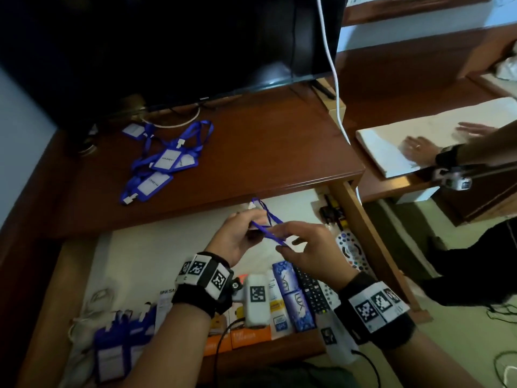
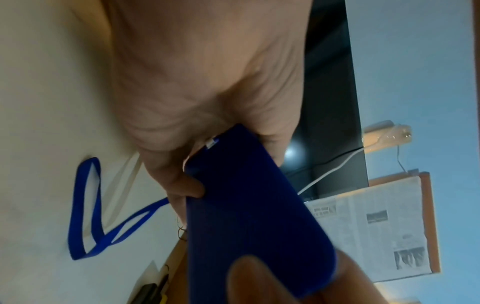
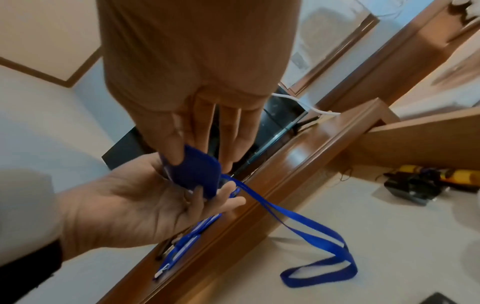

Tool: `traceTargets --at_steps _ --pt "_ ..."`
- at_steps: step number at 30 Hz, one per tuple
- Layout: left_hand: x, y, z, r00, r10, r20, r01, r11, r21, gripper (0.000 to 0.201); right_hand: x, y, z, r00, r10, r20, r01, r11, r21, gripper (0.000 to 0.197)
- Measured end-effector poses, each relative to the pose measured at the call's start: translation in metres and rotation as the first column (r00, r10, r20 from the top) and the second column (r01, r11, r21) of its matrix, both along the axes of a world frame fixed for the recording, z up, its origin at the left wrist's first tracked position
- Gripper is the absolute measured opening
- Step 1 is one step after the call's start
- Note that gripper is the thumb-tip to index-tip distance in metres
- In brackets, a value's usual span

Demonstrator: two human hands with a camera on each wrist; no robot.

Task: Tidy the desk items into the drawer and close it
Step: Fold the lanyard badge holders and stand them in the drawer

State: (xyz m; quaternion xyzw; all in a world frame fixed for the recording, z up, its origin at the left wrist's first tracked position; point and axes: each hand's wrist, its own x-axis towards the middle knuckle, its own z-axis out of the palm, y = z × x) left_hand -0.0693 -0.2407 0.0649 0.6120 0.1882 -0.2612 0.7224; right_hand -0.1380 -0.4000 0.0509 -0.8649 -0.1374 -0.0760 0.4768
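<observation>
Gripping blue badge holder [image 2: 249, 216] — both hands; front face hidden.

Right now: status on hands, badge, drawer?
Both hands, left hand and right hand, hold blue badge holder above open drawer. Lanyard dangling. More badges on desk.

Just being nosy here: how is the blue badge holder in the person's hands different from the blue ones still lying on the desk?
The held badge holder is up over the open drawer, pinched between the left hand and right hand; the desk badge holders lie flat in a tangled heap. The held one shows its plain blue back in the wrist views; the desk ones show white cards. Its lanyard hangs loose; theirs criss-cross. All share blue cases and blue lanyards.
</observation>
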Motion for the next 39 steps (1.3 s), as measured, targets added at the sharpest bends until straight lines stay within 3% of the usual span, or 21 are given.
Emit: traceTargets --at_steps 3,6,9,13,17,22,26,29,32,35,39 --pt "-0.009 0.005 -0.005 0.996 0.080 0.029 -0.080 0.997 0.004 0.017 0.003 -0.001 -0.004 0.972 0.131 -0.197 -0.098 0.981 0.170 0.035" --pt "-0.019 0.010 -0.007 0.991 0.082 0.105 -0.094 0.988 0.119 0.015 0.008 0.000 -0.009 0.951 0.129 -0.282 -0.022 0.935 0.354 0.038" --pt "-0.031 0.010 -0.002 0.994 -0.009 0.108 -0.019 0.968 0.252 0.008 0.009 0.004 -0.016 0.953 0.004 -0.302 0.114 0.920 0.374 0.042" --pt "-0.041 0.011 0.003 0.963 -0.228 0.145 0.136 0.874 0.467 0.005 0.010 0.006 -0.025 0.934 0.001 -0.357 0.126 0.934 0.333 0.054" --pt "-0.047 0.009 0.008 0.900 -0.414 0.135 0.316 0.835 0.451 0.007 0.001 0.011 -0.036 0.896 0.062 -0.440 0.192 0.838 0.510 0.052" --pt "-0.052 0.005 0.010 0.901 -0.421 0.108 0.361 0.864 0.352 0.007 -0.008 0.016 -0.044 0.865 0.118 -0.488 0.299 0.659 0.690 0.049" --pt "-0.053 0.010 0.007 0.964 -0.227 0.135 0.195 0.956 0.219 0.012 -0.015 0.021 -0.046 0.861 0.153 -0.485 0.281 0.652 0.704 0.053" --pt "-0.051 0.017 0.006 0.991 -0.005 0.137 -0.008 0.995 0.098 0.012 -0.019 0.027 -0.043 0.840 0.221 -0.495 0.244 0.661 0.709 0.038" --pt "-0.048 0.025 0.003 0.976 0.174 0.129 -0.171 0.985 -0.028 0.017 -0.018 0.040 -0.038 0.811 0.287 -0.510 0.197 0.687 0.700 0.027" --pt "-0.045 0.032 0.002 0.939 0.302 0.166 -0.298 0.953 -0.051 0.017 -0.013 0.058 -0.030 0.777 0.338 -0.530 0.155 0.714 0.683 0.030" --pt "-0.041 0.045 0.005 0.899 0.408 0.160 -0.390 0.911 -0.133 0.027 -0.008 0.075 -0.022 0.808 0.306 -0.504 0.122 0.750 0.650 0.009"
